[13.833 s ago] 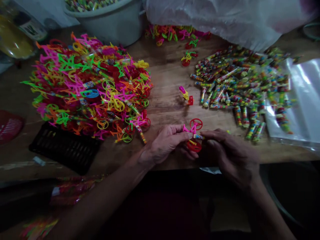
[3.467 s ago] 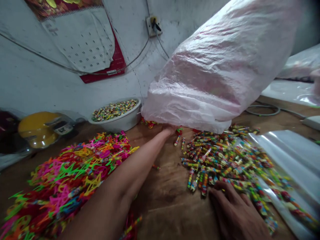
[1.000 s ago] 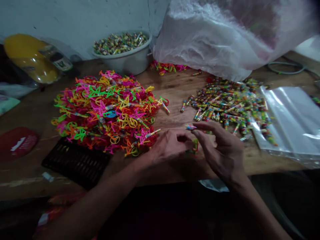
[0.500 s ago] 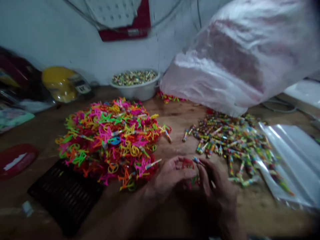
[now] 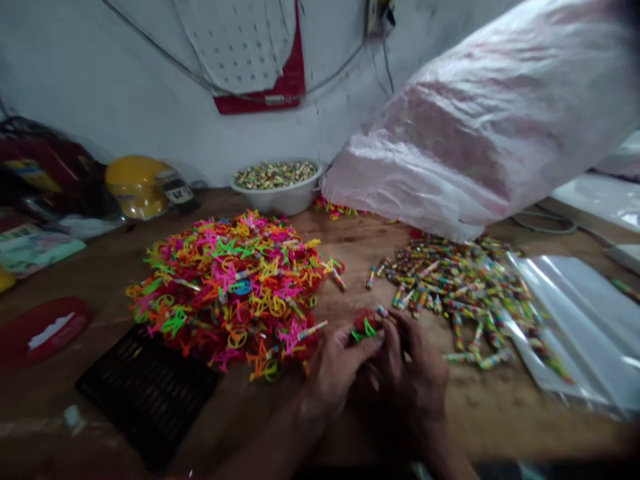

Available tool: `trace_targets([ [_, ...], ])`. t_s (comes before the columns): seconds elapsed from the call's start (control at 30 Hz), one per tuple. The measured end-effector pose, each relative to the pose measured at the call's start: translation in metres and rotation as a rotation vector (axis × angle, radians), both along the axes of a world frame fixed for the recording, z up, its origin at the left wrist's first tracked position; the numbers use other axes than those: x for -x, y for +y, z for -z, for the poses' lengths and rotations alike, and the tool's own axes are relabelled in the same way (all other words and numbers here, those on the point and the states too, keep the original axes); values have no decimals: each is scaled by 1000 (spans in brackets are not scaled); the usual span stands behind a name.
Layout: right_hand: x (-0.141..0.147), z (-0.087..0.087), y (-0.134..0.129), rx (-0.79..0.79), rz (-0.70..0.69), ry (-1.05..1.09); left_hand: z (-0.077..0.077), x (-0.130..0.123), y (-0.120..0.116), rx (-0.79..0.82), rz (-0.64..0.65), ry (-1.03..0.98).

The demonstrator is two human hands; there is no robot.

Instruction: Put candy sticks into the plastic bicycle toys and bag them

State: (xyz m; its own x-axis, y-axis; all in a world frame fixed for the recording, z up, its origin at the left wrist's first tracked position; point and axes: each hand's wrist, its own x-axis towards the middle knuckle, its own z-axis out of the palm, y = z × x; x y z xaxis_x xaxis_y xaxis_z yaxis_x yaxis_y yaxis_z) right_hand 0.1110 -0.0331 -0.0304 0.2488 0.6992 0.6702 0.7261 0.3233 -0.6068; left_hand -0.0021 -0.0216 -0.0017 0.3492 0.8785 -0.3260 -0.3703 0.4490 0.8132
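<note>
Low over the front of the wooden table, my left hand (image 5: 336, 367) pinches small plastic pieces, a green one (image 5: 369, 328) and a red ring-like one (image 5: 364, 317). Close against it, my right hand (image 5: 417, 370) has its fingers closed on a small patterned tube (image 5: 383, 311), whose tip shows above the fingertips. Whether tube and plastic pieces are joined cannot be seen. Left of the hands lies a heap of neon plastic pieces (image 5: 250, 273), some with patterned tubes attached. To the right spreads a pile of loose patterned tubes (image 5: 440, 277).
A white basin (image 5: 277, 199) full of small patterned pieces stands by the wall. A large translucent plastic bag (image 5: 450, 147) leans over the right back. Clear plastic sheets (image 5: 585, 320) lie at right. A black slotted tray (image 5: 150, 393) and a red dish (image 5: 75, 330) are at left.
The camera view has shifted, so the table things appear slightly lower. Both hands have come a little closer together, and the green plastic piece now shows more clearly above my left thumb.
</note>
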Motion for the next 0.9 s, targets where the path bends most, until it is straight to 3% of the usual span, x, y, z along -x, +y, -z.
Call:
trace_targets([
  [0.13,-18,-11,-6,79,-90,109,-5,14,5,50,117,-7],
  [0.27,-46,-16,-20,383,-217,312,-1,26,8,110,197,6],
  [0.37,-56,-14,-25,502,-347,364,1,28,10,135,257,-5],
  [0.5,-54,-9,-24,541,-496,443,-2,23,10,151,316,-15],
  [0.77,-55,-5,-28,495,-592,420,0,19,9,173,412,-114],
  [0.9,-50,0,-36,383,-534,310,6,21,8,177,447,-121],
])
